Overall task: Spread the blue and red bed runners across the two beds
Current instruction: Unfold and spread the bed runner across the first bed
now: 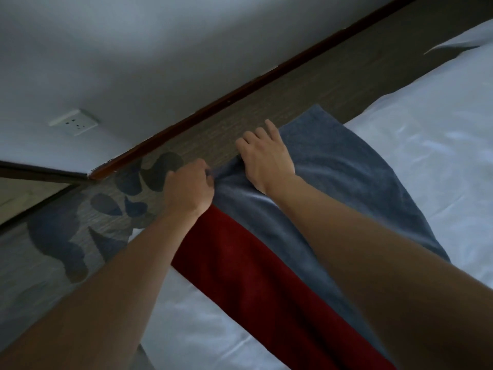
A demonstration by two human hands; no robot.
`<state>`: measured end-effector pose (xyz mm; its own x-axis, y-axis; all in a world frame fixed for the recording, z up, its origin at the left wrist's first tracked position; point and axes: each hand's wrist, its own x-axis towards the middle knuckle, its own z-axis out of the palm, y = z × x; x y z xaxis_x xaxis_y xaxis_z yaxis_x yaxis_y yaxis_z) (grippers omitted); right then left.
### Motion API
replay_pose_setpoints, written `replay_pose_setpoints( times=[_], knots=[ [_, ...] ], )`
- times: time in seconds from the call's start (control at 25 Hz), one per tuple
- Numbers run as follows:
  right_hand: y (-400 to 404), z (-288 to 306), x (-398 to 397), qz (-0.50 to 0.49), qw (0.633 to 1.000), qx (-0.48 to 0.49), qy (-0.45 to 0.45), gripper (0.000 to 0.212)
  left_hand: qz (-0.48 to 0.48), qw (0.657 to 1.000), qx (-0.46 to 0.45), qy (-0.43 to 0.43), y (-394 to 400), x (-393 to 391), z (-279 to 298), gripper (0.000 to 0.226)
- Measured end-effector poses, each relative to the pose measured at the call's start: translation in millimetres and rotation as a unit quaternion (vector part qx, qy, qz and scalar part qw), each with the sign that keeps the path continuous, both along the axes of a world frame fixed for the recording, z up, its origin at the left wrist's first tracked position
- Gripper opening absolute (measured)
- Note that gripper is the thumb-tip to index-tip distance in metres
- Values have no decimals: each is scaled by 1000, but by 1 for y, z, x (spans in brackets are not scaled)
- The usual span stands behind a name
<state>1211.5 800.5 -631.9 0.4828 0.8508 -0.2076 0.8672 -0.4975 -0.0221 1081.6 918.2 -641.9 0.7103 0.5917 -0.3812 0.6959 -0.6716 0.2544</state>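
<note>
A blue runner lies across a white bed, its far end hanging over the bed's edge toward the floor. A red runner lies beside it, partly under the blue one. My left hand is closed on the bunched corner of the blue runner at the bed's edge. My right hand rests on the blue runner right next to it, fingers curled over the cloth's edge; whether it pinches the cloth I cannot tell. Both forearms reach in from the bottom of the view.
Beyond the bed's edge is a grey carpet with dark blue leaf shapes. A white wall with a dark red skirting board and a wall socket runs close alongside. A pillow corner shows at the top right.
</note>
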Motion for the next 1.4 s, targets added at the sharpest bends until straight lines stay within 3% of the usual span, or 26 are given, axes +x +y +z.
replay_pose_setpoints(
  times=[0.16,0.36,0.56,0.72,0.96,1.2,1.4],
  knots=[
    [-46,5,-4,-34,999,11,-14,34,-52,998,4,-38,-36,16,3,30],
    [-192,49,2,-172,984,1,-38,24,-186,973,-19,-135,-168,59,42,18],
    [-388,101,-45,-360,928,-81,-42,40,-361,911,-85,-183,-330,58,78,17],
    [-502,126,-125,-453,886,-94,-28,37,-454,867,-115,-169,-445,11,97,12],
    [-577,115,-219,-528,840,-122,12,38,-509,837,-133,-151,-525,-70,97,18],
    [-633,112,-299,-576,811,-103,0,52,-531,833,-89,-128,-573,-140,104,48],
    [-656,117,-349,-559,828,-44,-2,40,-555,819,-1,-145,-596,-187,111,34]
  ],
)
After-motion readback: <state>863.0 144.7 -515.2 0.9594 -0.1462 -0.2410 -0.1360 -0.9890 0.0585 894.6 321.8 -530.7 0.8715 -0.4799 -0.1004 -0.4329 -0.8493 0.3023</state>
